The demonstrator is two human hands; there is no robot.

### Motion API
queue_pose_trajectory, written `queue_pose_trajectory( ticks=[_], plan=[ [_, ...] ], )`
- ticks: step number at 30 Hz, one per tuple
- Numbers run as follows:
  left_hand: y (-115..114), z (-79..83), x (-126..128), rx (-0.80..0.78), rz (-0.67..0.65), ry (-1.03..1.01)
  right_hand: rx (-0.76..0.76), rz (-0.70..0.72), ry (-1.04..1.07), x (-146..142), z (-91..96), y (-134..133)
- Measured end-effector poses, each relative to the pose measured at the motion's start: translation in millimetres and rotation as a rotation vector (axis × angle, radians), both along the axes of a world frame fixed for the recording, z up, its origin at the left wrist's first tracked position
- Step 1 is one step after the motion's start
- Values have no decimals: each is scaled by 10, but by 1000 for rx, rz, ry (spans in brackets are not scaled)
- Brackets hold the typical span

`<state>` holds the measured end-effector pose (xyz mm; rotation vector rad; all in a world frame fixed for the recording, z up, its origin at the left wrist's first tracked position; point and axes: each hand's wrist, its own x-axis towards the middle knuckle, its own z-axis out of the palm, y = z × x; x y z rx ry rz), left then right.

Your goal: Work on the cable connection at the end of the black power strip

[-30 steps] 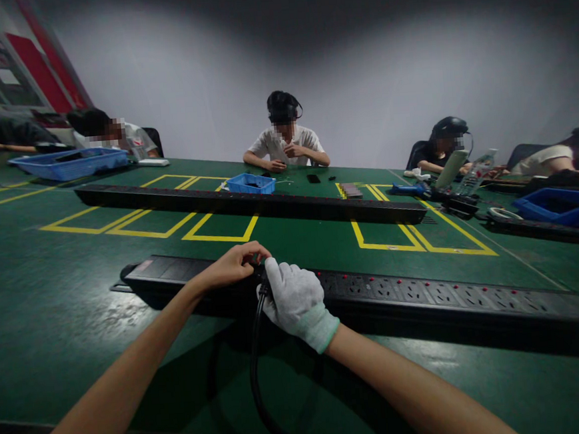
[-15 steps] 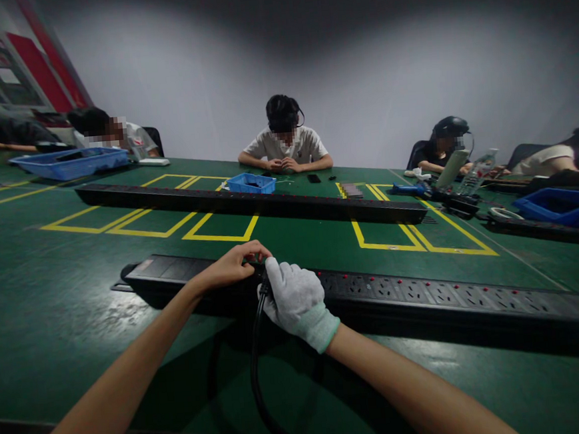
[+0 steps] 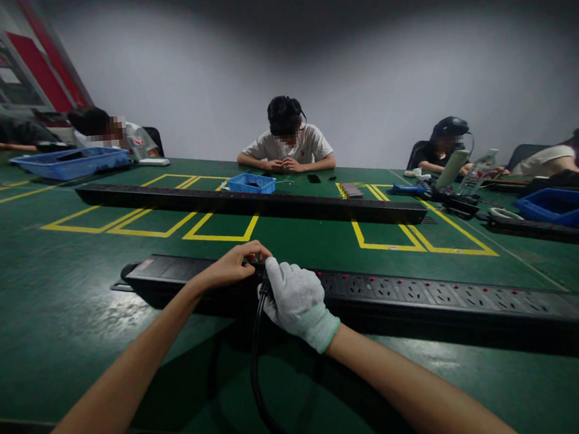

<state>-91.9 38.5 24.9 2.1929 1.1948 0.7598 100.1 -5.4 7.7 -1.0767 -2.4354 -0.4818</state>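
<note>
A long black power strip [image 3: 426, 293] with many sockets lies across the green table [image 3: 41, 310] in front of me. My bare left hand [image 3: 233, 265] pinches something small on top of the strip near its left part. My right hand [image 3: 296, 300], in a white glove, is wrapped round the plug end of a thick black cable [image 3: 258, 373] right beside it. The cable runs down from my right hand over the table's near edge. What the left fingers pinch is hidden.
A second long black strip [image 3: 248, 203] lies farther back among yellow floor-style markings. A small blue bin [image 3: 251, 183] stands behind it, larger blue trays [image 3: 69, 163] at far left and a blue tray [image 3: 564, 205] at far right. Several other people sit around the table's far side.
My hands and the cable have stayed put. The person opposite has lowered the head and both hands to the table.
</note>
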Motion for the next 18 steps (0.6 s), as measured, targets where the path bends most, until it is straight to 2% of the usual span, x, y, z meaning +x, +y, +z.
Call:
queue_pose_trajectory(
  ticks=[18],
  plan=[
    [27, -3, -22, -93, 5, -40, -64, -31, -30, -30, 86, 5]
  ],
)
